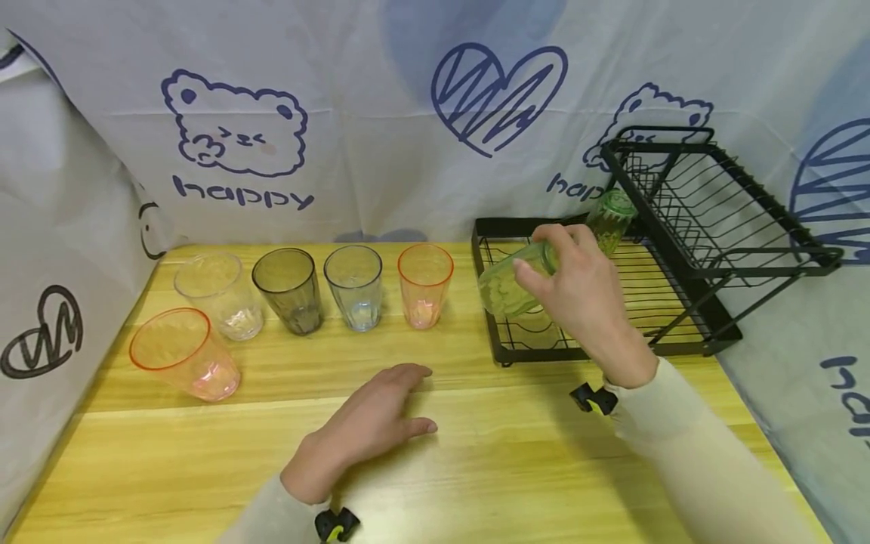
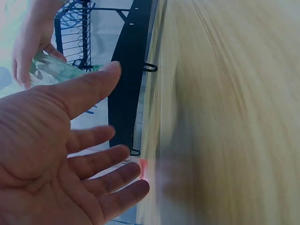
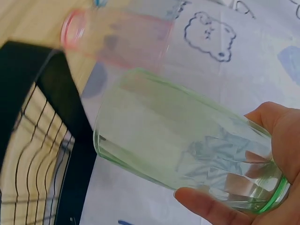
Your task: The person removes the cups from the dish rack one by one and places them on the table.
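My right hand (image 1: 584, 283) grips a clear green drinking glass (image 1: 510, 283) near its base. The glass is tilted, its mouth pointing left and down, over the left part of a black dish rack (image 1: 503, 355). In the right wrist view the green glass (image 3: 187, 145) looks empty, with thumb and fingers around its bottom end. A second green glass (image 1: 612, 219) stands upside down at the back of the rack. My left hand (image 1: 370, 415) is held over the table with fingers extended and nothing in it; its bare palm (image 2: 42, 154) shows in the left wrist view.
Left of the rack stand an orange-pink glass (image 1: 425, 287), a blue one (image 1: 355, 287), a grey one (image 1: 288, 291) and a clear one (image 1: 220, 295). Another orange glass (image 1: 186, 353) is nearer the front. The rack's raised wire shelf (image 1: 720, 204) overhangs at right. Printed cloth (image 1: 381, 136) hangs behind.
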A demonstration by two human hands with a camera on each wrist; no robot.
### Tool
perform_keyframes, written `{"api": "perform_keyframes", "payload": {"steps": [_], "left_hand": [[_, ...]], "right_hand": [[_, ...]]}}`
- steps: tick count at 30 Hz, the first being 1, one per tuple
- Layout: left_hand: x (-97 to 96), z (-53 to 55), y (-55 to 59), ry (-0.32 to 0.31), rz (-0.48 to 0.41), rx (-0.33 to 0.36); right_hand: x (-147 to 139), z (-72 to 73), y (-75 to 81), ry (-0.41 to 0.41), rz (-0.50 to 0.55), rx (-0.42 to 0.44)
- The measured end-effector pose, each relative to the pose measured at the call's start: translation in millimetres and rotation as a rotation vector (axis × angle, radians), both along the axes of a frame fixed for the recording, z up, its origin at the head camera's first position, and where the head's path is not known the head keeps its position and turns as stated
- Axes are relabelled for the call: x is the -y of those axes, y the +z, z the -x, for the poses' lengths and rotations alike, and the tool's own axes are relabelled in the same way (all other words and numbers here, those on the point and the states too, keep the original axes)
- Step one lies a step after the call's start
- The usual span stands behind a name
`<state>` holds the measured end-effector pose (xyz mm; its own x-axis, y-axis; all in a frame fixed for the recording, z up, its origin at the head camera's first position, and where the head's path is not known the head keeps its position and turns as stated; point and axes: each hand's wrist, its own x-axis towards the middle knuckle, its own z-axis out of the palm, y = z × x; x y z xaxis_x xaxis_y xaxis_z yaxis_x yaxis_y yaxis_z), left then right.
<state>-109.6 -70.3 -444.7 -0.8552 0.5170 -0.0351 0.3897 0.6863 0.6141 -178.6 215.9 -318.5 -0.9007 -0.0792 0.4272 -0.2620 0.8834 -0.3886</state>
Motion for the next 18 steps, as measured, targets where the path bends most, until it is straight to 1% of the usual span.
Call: {"api": "perform_keyframes", "payload": {"steps": [4, 7, 11, 18], "left_hand": [[-0.8, 1.9, 2.5, 0.12, -0.046, 0.04], [1.0, 3.7, 5.0, 0.178, -0.076, 0.06], [4.5, 5.7, 6.6, 0.206, -0.109, 0.076], [11.5, 8.3, 9.4, 0.239, -0.206, 0.17]], "right_hand": [[8, -11.0, -2.4, 0.04, 0.043, 0.018], [15, -18.0, -4.6, 0.071, 0.072, 0.01], [24, -24.8, -9.3, 0.113, 0.116, -0.006], [38, -34.0, -20.1, 0.135, 0.214, 0.087]]}}
